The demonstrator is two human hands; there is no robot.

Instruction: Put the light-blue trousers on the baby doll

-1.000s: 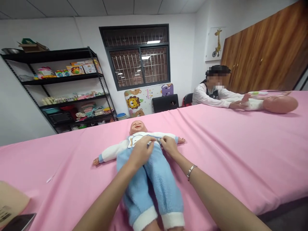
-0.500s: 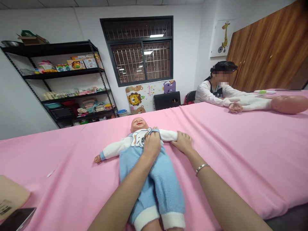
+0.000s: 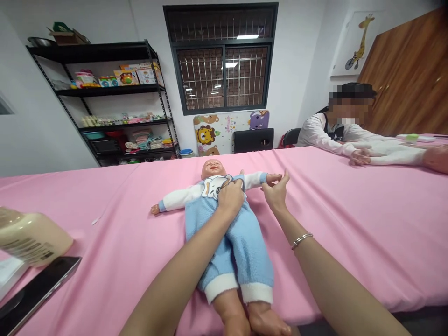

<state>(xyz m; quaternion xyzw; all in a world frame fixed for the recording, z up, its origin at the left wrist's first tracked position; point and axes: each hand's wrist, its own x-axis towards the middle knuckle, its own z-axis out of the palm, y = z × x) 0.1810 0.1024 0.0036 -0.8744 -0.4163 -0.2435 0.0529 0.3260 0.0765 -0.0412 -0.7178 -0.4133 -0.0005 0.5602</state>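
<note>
A baby doll [image 3: 233,242] in a blue and white romper lies on its back on the pink-covered table, head toward the far edge. My left hand [image 3: 231,198] is on its chest near the shoulder, fingers curled on the romper beside the white animal face patch. My right hand [image 3: 276,196] is at the doll's outstretched hand [image 3: 274,178], on the right side. Its thumb and fingers are spread on either side of the little hand, close to the blue cuff. The doll's other arm [image 3: 178,199] stretches out to the left.
A pump bottle [image 3: 38,235] lies at the left, near a dark phone [image 3: 38,294] and a white item [image 3: 10,275]. Another person [image 3: 325,130] sits at the far right, a hand by a second doll [image 3: 399,154]. A shelf unit [image 3: 112,91] stands against the wall.
My right hand has loosened from the doll's sleeve end, and the doll's hand and blue cuff now show. My left hand stays on the chest. The view has shifted left and down.
</note>
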